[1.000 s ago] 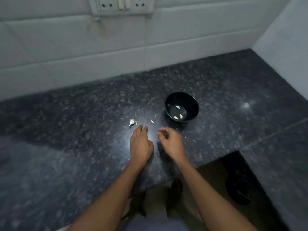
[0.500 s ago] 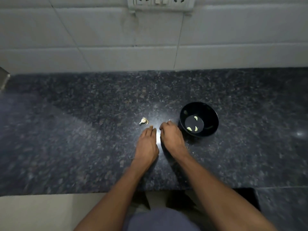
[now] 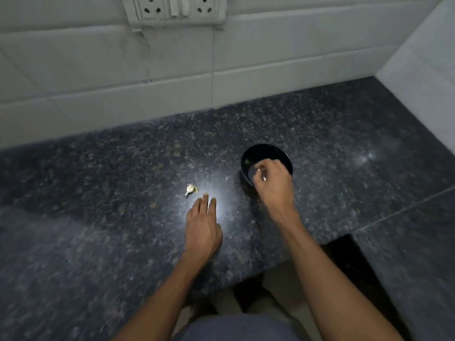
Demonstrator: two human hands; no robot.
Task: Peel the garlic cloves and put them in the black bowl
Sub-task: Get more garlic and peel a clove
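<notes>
Garlic cloves (image 3: 191,189) lie unpeeled on the counter (image 3: 98,193), just beyond my left hand (image 3: 203,227), which rests flat with fingers straight and nothing in its grip. Right of it, my right hand (image 3: 273,183) hovers over the black bowl (image 3: 266,153), fingers curled, pinching a small pale piece (image 3: 264,178).

Dark speckled granite countertop (image 3: 332,134): polished, glossy, glare spots seen. Small round black bowl (image 3: 248,156) on countertop: smooth, shiny. White tiled wall (image 3: 283,57) behind countertop: glazed, grout lines seen. Pale garlic clove (image 3: 190,189): papery skin.
</notes>
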